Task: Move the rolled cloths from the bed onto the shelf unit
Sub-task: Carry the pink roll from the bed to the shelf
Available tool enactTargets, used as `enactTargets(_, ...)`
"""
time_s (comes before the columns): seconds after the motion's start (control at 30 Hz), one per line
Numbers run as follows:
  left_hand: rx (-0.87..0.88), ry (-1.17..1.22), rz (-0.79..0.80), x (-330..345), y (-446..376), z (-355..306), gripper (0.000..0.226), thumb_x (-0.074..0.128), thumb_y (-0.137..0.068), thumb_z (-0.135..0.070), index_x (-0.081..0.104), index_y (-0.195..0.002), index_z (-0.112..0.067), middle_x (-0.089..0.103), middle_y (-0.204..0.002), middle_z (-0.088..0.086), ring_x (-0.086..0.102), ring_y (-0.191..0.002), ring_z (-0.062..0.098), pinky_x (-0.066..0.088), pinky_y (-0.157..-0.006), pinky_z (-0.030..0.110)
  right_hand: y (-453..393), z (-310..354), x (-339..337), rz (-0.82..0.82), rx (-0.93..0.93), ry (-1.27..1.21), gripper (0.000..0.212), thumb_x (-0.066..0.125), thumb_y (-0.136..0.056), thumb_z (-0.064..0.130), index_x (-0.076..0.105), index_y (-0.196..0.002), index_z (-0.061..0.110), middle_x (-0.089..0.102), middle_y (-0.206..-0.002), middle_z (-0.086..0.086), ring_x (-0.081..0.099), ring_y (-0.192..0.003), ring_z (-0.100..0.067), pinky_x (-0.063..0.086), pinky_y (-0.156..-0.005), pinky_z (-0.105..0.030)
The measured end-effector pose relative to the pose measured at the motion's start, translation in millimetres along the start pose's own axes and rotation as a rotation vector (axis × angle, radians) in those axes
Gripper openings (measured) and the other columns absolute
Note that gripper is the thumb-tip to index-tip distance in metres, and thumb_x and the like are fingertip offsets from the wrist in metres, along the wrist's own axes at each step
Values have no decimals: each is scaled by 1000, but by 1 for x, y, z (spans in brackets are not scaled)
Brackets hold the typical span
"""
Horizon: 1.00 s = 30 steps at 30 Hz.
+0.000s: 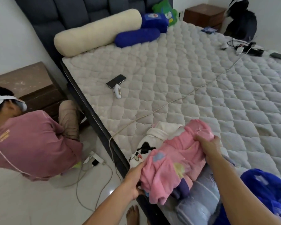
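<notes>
A pink rolled cloth point(173, 158) lies at the near edge of the bed point(185, 82), on top of a pale blue cloth in clear plastic point(199, 202). My left hand point(135, 179) grips its near end and my right hand point(208, 145) grips its far end. Beside it lies a white rolled cloth with a black cartoon print point(146, 146). A bright blue cloth point(269, 189) sits at the lower right. No shelf unit is in view.
A person in a pink top point(31, 140) crouches on the floor at left beside a brown nightstand point(26, 85). Cables and a power strip point(94, 159) lie on the floor. A phone point(116, 81), a charging cable and bolster pillows point(97, 31) are on the bed.
</notes>
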State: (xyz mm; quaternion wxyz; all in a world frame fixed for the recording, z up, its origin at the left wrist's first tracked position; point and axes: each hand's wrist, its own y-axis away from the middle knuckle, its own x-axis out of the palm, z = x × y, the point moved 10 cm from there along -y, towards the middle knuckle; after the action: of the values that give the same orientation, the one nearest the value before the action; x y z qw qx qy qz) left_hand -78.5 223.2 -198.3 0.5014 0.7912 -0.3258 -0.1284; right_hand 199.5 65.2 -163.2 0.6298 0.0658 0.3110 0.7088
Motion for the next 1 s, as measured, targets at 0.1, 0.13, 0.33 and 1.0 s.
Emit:
enactTargets(0.1, 17, 46, -23, -2, -2, 11, 40, 63, -84, -47, 76, -92, -11, 77, -88, 16, 70, -78, 28, 54, -58, 31, 13, -4, -7, -47, -40, -170, 77, 73, -69, 20, 36, -137, 17, 48, -124, -8, 52, -108, -28, 48, -91, -43)
enactTargets(0.13, 17, 72, -35, -4, 0, 15, 36, 61, -85, -44, 75, -90, -11, 76, -85, 16, 69, -75, 27, 54, -57, 30, 19, -1, -7, -45, -58, -221, 75, 73, -69, 18, 38, -136, 17, 48, -121, -6, 53, -106, -25, 49, -90, -42)
enactTargets(0.33, 103, 275, -65, -33, 24, 23, 23, 56, -88, -28, 69, -77, -13, 73, -65, 9, 65, -74, 25, 50, -58, 30, 73, 56, 24, 94, -271, -373, 60, 68, -72, 9, 46, -128, 14, 56, -115, -4, 61, -94, -16, 50, -68, -22)
enactTargets(1.0, 942, 1024, -829, -408, 406, 319, 88, 81, -64, -43, 47, -134, -1, 60, -131, 22, 60, -117, 40, 56, -68, 37, 695, -7, 241, 1312, -605, -318, 70, 68, -70, 3, 43, -134, 15, 56, -122, -1, 59, -104, -16, 51, -75, -8)
